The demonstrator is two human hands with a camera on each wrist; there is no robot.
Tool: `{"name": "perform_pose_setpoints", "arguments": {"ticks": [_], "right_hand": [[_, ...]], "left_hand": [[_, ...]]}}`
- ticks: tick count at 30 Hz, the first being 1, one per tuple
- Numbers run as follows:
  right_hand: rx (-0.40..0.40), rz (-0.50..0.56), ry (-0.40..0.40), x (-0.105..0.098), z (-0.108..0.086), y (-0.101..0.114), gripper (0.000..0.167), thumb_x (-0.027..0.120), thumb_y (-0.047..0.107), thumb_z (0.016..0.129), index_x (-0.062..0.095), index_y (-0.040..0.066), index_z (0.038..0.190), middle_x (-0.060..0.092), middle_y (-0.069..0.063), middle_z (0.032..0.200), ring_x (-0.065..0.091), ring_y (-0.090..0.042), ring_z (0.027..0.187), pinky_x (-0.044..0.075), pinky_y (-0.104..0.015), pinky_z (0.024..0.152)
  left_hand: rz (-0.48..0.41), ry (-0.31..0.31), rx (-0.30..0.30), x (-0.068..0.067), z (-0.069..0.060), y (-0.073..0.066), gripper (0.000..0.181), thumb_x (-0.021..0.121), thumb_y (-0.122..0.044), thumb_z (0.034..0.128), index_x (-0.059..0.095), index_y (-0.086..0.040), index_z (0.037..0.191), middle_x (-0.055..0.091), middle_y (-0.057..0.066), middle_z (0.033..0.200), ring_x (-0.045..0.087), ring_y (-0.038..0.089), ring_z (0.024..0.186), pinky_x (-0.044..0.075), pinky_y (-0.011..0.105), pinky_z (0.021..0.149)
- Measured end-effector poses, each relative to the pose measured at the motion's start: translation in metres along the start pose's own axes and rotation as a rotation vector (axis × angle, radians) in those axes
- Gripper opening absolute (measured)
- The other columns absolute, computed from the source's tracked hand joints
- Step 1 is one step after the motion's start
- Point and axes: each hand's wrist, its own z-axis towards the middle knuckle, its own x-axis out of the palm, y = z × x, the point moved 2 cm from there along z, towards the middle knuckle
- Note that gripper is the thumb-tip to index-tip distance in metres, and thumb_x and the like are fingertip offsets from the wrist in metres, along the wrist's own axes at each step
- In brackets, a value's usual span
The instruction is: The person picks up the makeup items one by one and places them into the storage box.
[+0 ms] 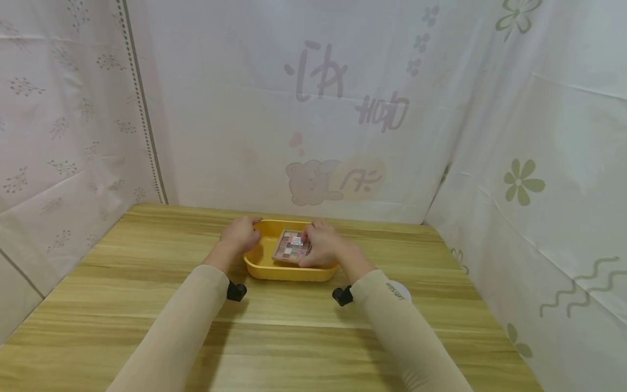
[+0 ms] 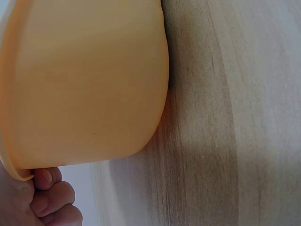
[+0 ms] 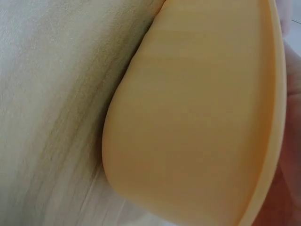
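Observation:
A yellow basket (image 1: 289,274) stands on the wooden table, its outer wall filling much of the left wrist view (image 2: 89,89) and the right wrist view (image 3: 188,108). My left hand (image 1: 240,235) grips the basket's left rim; in the left wrist view its curled fingers (image 2: 54,195) show below the rim. Inside the basket a flat pinkish checkered palette (image 1: 289,247) with a white label lies tilted. My right hand (image 1: 320,245) holds the palette by its right side, thumb at the near edge. In the right wrist view that hand (image 3: 291,127) is mostly hidden behind the rim.
On the table (image 1: 284,348), a round white object (image 1: 400,289) with lettering is partly covered by the right sleeve. Black wrist mounts (image 1: 237,291) hang beneath both sleeves. Patterned pale curtains (image 1: 235,109) stand behind the table and along both sides.

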Motion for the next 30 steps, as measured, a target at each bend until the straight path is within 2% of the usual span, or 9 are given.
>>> {"name": "perform_pose_setpoints", "arguments": {"ticks": [6,13,18,23,30], "right_hand": [[-0.010,-0.038,0.035,0.0039,0.0037,0.0005,0.049,0.086,0.050,0.089,0.061,0.021,0.118,0.052,-0.005,0.127,0.047,-0.026,0.121,0.044,-0.042,0.111],[-0.024,-0.083,0.078,0.0060,0.0058,0.0037,0.044,0.083,0.049,0.094,0.061,0.022,0.120,0.055,-0.005,0.131,0.048,-0.028,0.127,0.039,-0.048,0.117],[-0.025,-0.099,0.106,0.0072,0.0060,0.0049,0.040,0.081,0.045,0.096,0.061,0.022,0.121,0.054,-0.006,0.132,0.046,-0.029,0.128,0.034,-0.051,0.118],[-0.019,-0.080,0.114,0.0071,0.0045,0.0051,0.043,0.083,0.046,0.096,0.061,0.021,0.123,0.053,-0.005,0.133,0.046,-0.027,0.124,0.034,-0.050,0.117],[-0.022,-0.023,0.082,0.0067,0.0025,0.0028,0.048,0.085,0.047,0.095,0.062,0.019,0.128,0.056,-0.003,0.134,0.047,-0.027,0.127,0.034,-0.051,0.120]], "left_hand": [[-0.013,0.007,-0.007,0.0001,0.0021,0.0005,0.059,0.051,-0.018,0.1038,0.057,-0.017,0.162,0.060,0.020,0.160,0.058,0.032,0.088,0.041,0.036,0.063],[0.000,-0.012,0.000,-0.0007,-0.0003,-0.0008,0.058,0.051,-0.019,0.1034,0.058,-0.016,0.161,0.060,0.020,0.160,0.061,0.034,0.101,0.044,0.038,0.069],[-0.004,-0.004,-0.017,-0.0002,-0.0018,-0.0016,0.058,0.051,-0.019,0.1042,0.057,-0.017,0.162,0.059,0.020,0.161,0.061,0.035,0.107,0.045,0.039,0.071],[0.000,0.009,-0.026,0.0009,-0.0010,-0.0020,0.058,0.051,-0.019,0.1054,0.056,-0.018,0.163,0.059,0.019,0.162,0.062,0.035,0.108,0.045,0.038,0.070],[0.019,0.011,-0.022,0.0002,-0.0008,-0.0026,0.059,0.050,-0.019,0.1058,0.054,-0.019,0.165,0.059,0.019,0.161,0.061,0.035,0.110,0.046,0.040,0.073]]}}
